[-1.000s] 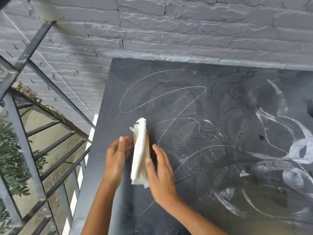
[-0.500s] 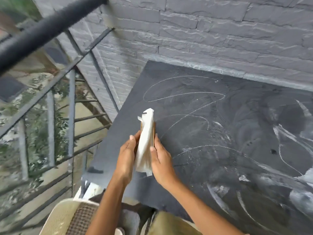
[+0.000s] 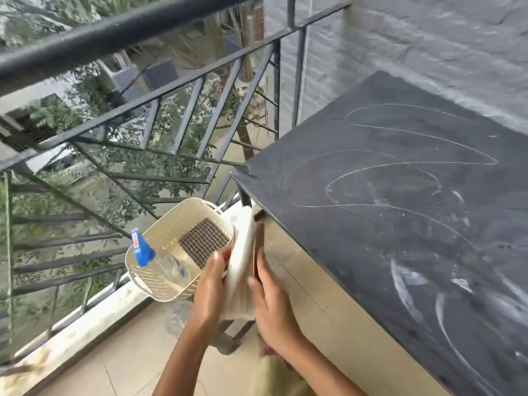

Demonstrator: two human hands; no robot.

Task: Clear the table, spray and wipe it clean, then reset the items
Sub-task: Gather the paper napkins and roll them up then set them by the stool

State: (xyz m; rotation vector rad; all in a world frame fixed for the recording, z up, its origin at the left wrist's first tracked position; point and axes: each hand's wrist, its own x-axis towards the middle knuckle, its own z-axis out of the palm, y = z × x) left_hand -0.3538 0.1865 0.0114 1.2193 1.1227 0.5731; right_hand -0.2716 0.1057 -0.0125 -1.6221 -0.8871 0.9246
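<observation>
The black table top (image 3: 400,195) fills the right side and carries white smear streaks and thin curved lines. Both hands hold a wooden napkin holder with white napkins (image 3: 243,261) off the table's left edge, low beside it. My left hand (image 3: 210,287) presses its left face and my right hand (image 3: 271,298) presses its right face. A cream plastic basket (image 3: 174,224) sits just left of the hands. Inside it lie a spray bottle with a blue head (image 3: 143,250) and a brown woven mat (image 3: 204,241).
A dark metal railing (image 3: 143,90) runs along the left, with trees beyond it. The grey brick wall (image 3: 428,38) stands behind the table. Beige floor tiles (image 3: 128,361) lie below, and a dark stool leg shows under the basket.
The napkin holder has come off the table top and moved left and down beside the basket, both hands still on it. The view has swung left toward the railing.
</observation>
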